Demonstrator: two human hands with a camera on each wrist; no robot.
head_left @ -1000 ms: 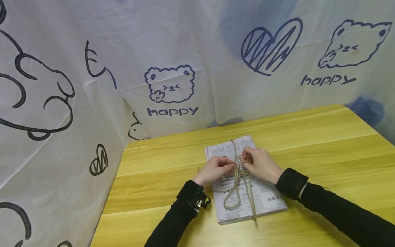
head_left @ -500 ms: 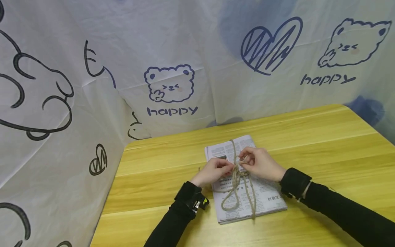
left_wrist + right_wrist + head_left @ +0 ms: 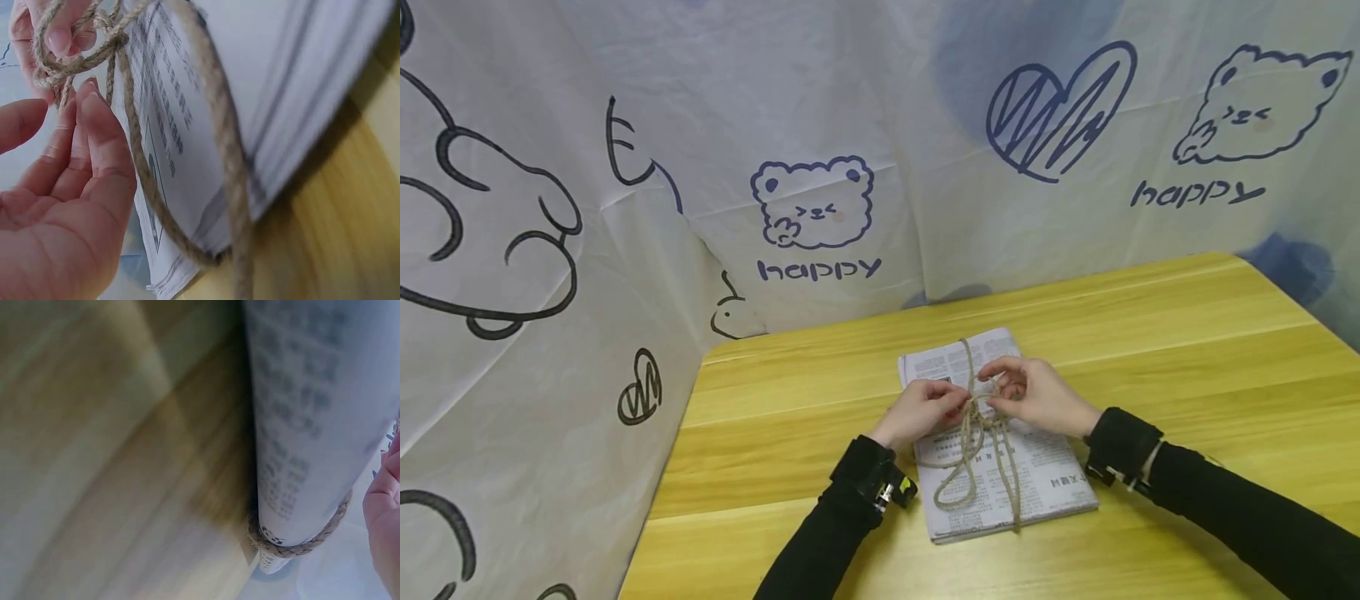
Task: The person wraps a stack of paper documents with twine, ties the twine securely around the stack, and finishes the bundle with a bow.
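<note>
A stack of folded newspapers [image 3: 1045, 479] lies on the table, wrapped crosswise with brown twine [image 3: 1006, 475]. Loops and loose strands gather at a knot on top. My left hand [image 3: 921, 412] is left of the knot. In the left wrist view, the fingertips of that left hand [image 3: 81, 181] touch the twine [image 3: 147, 175], while its thumb stands apart from them. From the right, my right hand [image 3: 1037, 396] holds a small twine loop between bent fingers and thumb. Only a sliver of the right hand [image 3: 384, 519] shows in the right wrist view.
The yellow wood-grain table [image 3: 797, 400] extends around the bundle. Behind it and to the left hangs a white cloth [image 3: 850, 100] with drawn bears, hearts and lettering. Black bands with small cameras sit on both wrists.
My right hand has shifted slightly right, its thumb and forefinger now spread wider at the twine. The large hanging loop has swung a little left. The newspapers stay in place.
</note>
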